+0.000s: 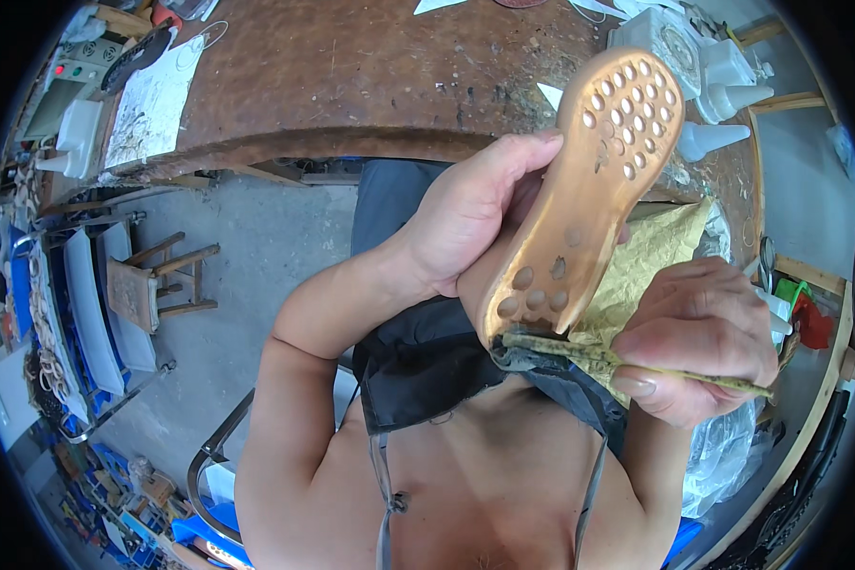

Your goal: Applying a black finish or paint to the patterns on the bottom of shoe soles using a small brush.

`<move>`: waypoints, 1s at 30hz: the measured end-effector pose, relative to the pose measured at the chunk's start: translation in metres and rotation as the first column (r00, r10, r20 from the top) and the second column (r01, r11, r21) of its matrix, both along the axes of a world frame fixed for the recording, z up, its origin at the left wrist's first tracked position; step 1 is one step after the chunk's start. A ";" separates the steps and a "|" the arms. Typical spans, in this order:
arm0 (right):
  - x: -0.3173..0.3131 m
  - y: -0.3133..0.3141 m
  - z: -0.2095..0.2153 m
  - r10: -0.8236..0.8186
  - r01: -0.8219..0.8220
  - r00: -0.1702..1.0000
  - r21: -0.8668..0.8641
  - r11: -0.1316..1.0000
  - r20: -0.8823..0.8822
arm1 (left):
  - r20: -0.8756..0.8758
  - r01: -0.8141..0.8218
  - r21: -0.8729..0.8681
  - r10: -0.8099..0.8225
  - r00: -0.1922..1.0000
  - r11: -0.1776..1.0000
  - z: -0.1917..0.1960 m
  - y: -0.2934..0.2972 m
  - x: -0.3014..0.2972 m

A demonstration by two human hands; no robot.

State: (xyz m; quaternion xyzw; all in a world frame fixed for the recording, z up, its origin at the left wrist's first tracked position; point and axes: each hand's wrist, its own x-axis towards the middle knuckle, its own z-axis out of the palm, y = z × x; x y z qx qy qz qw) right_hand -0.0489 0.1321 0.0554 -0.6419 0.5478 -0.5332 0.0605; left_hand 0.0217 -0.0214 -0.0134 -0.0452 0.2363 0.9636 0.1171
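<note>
My left hand (470,214) grips a tan shoe (594,204) from its left side, thumb along the edge and the other fingers mostly hidden behind it. The underside faces up, with clusters of round holes at the wide far end and at the near heel end. Between thumb and fingers, my right hand (698,342) pinches a thin, crusted yellow-green brush (579,351). Its dark, frayed end lies at the heel's near edge; whether it touches cannot be made out. Below the heel is a dark apron (437,370).
A brown workbench (351,76) spans the far side, with white bottles (731,90) at right and a stained white sheet (157,104) at left. Crumpled yellowish paper (651,252) lies beyond my right hand. A wooden stool (157,280) and a rack (95,304) stand on the left.
</note>
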 end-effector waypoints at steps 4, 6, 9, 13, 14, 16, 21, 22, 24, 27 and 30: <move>-0.017 -0.006 0.006 0.242 -0.243 0.968 -0.013 0.970 -0.068 | 0.044 0.095 0.056 -0.097 0.994 0.994 0.003 0.001 -0.001; -0.022 -0.011 0.008 0.288 -0.288 0.957 0.006 0.958 -0.035 | 0.028 0.053 -0.035 -0.052 0.998 0.998 -0.002 0.000 0.000; -0.022 -0.019 0.006 0.235 -0.234 0.971 -0.014 0.972 0.045 | -0.073 0.134 0.178 -0.122 0.990 0.975 -0.003 -0.005 0.005; -0.016 -0.028 -0.001 0.319 -0.314 0.944 -0.069 0.947 0.083 | -0.018 0.108 0.093 -0.107 0.994 0.990 -0.002 -0.005 0.002; -0.019 -0.028 0.000 0.374 -0.369 0.924 -0.066 0.927 0.083 | -0.017 0.109 0.094 -0.107 0.994 0.990 -0.002 -0.005 0.002; -0.025 -0.029 0.002 0.422 -0.421 0.905 -0.041 0.906 0.042 | 0.124 0.123 0.007 -0.123 0.985 0.992 0.001 -0.002 0.001; -0.045 -0.039 0.014 0.593 -0.587 0.805 0.130 0.799 -0.004 | 0.179 0.165 -0.115 -0.143 0.974 0.980 -0.003 0.002 -0.002; -0.049 -0.040 0.016 0.630 -0.620 0.776 0.179 0.764 -0.003 | 0.187 0.171 -0.125 -0.146 0.971 0.977 -0.005 0.001 -0.003; -0.054 -0.042 0.013 0.660 -0.651 0.751 0.208 0.730 0.035 | 0.156 0.197 -0.161 -0.172 0.973 0.967 -0.005 -0.002 -0.003; -0.066 -0.044 0.007 0.645 -0.645 0.761 0.189 0.741 0.071 | 0.191 0.161 -0.218 -0.120 0.974 0.962 -0.002 -0.005 -0.005; -0.087 -0.040 0.008 0.631 -0.635 0.770 0.208 0.744 0.093 | 0.277 0.145 -0.187 -0.090 0.957 0.972 0.000 -0.005 -0.011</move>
